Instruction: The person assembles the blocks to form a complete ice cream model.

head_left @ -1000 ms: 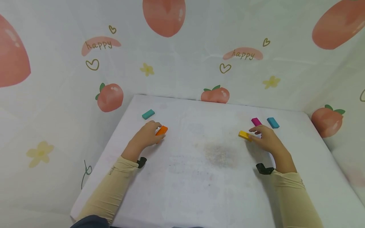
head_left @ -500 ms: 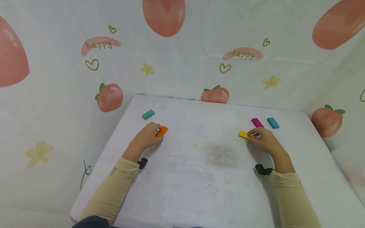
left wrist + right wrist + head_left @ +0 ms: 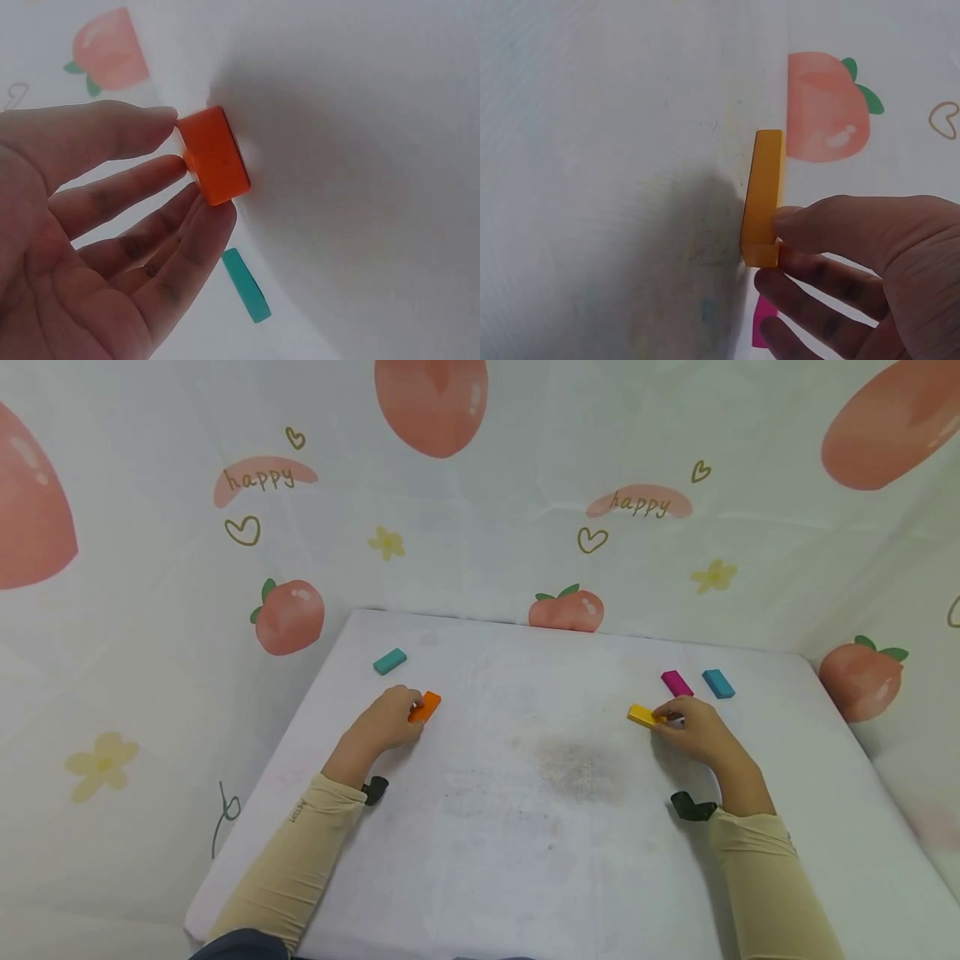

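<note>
My left hand [image 3: 381, 725] pinches an orange rectangular block [image 3: 427, 705] between thumb and fingers at the table's left side. Close up in the left wrist view, the thumb tip meets one end of the orange block [image 3: 214, 157] and a fingertip the other. On the right, my right hand [image 3: 699, 728] holds a yellow block [image 3: 641, 716] by its near end, thumb on one side and fingers partly hidden behind it. Most of the yellow block [image 3: 763, 187] sticks out past the fingertips in the right wrist view.
Beyond the left hand lies a teal block [image 3: 390, 661]. A magenta block [image 3: 677, 682] and a blue block [image 3: 718, 683] rest behind the right hand. The white table [image 3: 495, 860] meets a peach-printed cloth [image 3: 480, 543] along its back edge.
Fingers of both hands have closed in on their blocks, the left on the orange one and the right on the yellow one. The blocks stay in nearly the same places.
</note>
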The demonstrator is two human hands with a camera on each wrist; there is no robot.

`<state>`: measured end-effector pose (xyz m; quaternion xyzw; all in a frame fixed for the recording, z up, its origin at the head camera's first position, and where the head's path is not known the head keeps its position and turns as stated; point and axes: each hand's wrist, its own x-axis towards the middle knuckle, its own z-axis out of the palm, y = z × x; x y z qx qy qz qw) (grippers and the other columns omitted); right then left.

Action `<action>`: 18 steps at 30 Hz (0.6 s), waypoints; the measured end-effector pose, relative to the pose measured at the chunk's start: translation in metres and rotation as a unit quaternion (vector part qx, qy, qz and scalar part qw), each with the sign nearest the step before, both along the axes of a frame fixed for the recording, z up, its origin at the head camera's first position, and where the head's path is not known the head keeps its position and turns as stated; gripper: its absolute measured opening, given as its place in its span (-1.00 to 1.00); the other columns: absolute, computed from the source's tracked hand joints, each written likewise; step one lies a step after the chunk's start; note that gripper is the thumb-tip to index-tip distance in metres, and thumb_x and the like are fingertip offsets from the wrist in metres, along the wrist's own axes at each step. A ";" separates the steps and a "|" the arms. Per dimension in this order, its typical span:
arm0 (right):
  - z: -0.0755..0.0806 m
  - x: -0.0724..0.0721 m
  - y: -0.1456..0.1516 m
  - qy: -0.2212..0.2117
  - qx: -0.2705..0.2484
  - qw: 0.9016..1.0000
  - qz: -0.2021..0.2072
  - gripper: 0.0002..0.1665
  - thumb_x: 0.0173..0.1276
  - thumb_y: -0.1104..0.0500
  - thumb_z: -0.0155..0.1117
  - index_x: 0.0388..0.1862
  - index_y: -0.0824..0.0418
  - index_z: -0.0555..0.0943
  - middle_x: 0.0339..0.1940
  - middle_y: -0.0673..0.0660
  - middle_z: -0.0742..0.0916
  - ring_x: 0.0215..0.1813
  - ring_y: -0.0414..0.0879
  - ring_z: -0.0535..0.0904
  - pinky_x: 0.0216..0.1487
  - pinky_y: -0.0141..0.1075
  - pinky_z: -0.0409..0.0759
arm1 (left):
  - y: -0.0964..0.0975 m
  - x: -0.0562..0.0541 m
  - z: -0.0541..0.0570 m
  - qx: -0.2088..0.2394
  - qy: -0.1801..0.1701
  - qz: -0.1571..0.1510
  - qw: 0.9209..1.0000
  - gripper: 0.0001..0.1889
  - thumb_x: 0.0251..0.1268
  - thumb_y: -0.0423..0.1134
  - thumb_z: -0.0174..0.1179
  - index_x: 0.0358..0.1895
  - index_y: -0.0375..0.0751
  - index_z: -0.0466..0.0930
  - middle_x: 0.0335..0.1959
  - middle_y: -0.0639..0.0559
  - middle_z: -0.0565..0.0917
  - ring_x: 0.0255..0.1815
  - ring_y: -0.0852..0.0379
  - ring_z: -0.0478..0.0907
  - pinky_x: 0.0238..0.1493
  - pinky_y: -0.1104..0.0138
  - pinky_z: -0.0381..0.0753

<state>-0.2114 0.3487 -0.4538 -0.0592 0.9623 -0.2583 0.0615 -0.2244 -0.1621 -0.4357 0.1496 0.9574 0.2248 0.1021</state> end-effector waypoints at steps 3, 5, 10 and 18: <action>-0.001 -0.001 0.000 0.004 0.002 1.000 0.002 -0.64 0.47 0.27 0.38 0.16 0.45 0.70 0.13 0.43 0.71 0.21 0.36 0.62 0.35 0.32 0.57 | 0.001 -0.001 -0.001 0.001 -0.002 -0.001 1.000 -0.59 0.44 -0.37 0.26 0.26 -0.55 0.57 0.22 -0.39 0.65 0.24 -0.25 0.59 0.41 -0.09 0.57; -0.002 -0.001 0.001 0.006 0.002 1.000 0.002 -0.64 0.46 0.28 0.38 0.15 0.45 0.70 0.13 0.43 0.71 0.21 0.36 0.62 0.36 0.32 0.56 | 0.002 -0.001 -0.002 0.003 -0.005 -0.001 1.000 -0.58 0.45 -0.36 0.27 0.26 -0.56 0.58 0.22 -0.39 0.66 0.24 -0.25 0.60 0.41 -0.09 0.58; -0.002 -0.002 0.002 0.005 -0.001 1.000 0.004 -0.65 0.45 0.30 0.37 0.15 0.45 0.70 0.12 0.43 0.71 0.20 0.36 0.62 0.35 0.32 0.57 | 0.004 -0.001 -0.003 0.014 -0.011 -0.005 1.000 -0.56 0.45 -0.33 0.30 0.27 -0.56 0.58 0.21 -0.40 0.65 0.21 -0.24 0.62 0.37 -0.08 0.61; -0.004 -0.004 0.001 0.009 -0.004 1.000 0.007 -0.66 0.45 0.30 0.37 0.14 0.45 0.71 0.11 0.42 0.72 0.19 0.35 0.64 0.34 0.31 0.59 | 0.012 0.000 -0.005 0.019 -0.018 -0.015 1.000 -0.56 0.42 -0.35 0.30 0.25 -0.59 0.59 0.20 -0.40 0.66 0.24 -0.24 0.61 0.39 -0.08 0.60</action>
